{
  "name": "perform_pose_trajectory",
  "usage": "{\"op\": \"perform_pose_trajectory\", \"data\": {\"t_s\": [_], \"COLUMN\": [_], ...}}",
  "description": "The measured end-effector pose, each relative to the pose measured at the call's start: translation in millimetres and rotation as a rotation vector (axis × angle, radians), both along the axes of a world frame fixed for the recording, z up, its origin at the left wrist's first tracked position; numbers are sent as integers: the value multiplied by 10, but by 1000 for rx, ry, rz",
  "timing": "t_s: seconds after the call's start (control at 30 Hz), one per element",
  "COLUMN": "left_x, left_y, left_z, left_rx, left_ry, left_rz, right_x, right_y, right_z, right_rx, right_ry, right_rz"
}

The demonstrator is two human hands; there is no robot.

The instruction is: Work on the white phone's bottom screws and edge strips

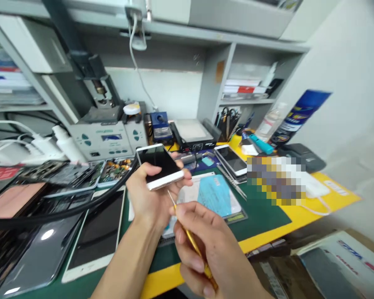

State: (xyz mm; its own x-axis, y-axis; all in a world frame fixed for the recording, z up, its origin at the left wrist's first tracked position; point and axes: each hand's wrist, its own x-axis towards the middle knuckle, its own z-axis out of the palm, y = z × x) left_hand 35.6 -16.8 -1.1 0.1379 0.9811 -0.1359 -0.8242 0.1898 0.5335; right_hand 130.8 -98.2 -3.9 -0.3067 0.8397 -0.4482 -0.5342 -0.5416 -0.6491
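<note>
A white smartphone (165, 164) with a dark screen lies in my left hand (143, 187), thumb over its front edge and fingers round the far side. Its bottom end faces me. My right hand (202, 236) is closed round a gold-handled screwdriver (191, 237), whose thin tip points up at the phone's bottom edge. Whether the tip touches the phone I cannot tell. Below the hands, a white tablet-like panel with a blue patch (216, 193) lies on the green mat (261, 216).
At left lie a white-framed tablet (96, 228), dark panels (40, 249) and a black hose (81, 214) crossing over them. Another white phone (232, 160) rests at right. Behind stand a rework station (104, 139) and a blue soldering unit (162, 124). A spray can (299, 118) stands far right.
</note>
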Motion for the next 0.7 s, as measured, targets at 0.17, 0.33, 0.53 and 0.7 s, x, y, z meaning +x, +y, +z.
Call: {"op": "perform_pose_trajectory", "data": {"t_s": [0.17, 0.33, 0.53, 0.7], "left_x": [12, 40, 55, 50], "left_y": [-8, -52, -80, -69], "left_z": [7, 2, 34, 37], "left_rx": [7, 31, -6, -3], "left_ry": [-11, 19, 50, 84], "left_rz": [67, 34, 49, 51], "right_x": [624, 1563, 2060, 1982], "right_y": [21, 672, 1799, 2296], "right_z": [19, 499, 1170, 1366], "right_rx": [253, 581, 606, 571], "right_ry": [-396, -1151, -1644, -1847], "right_rz": [-209, -413, -299, -125]}}
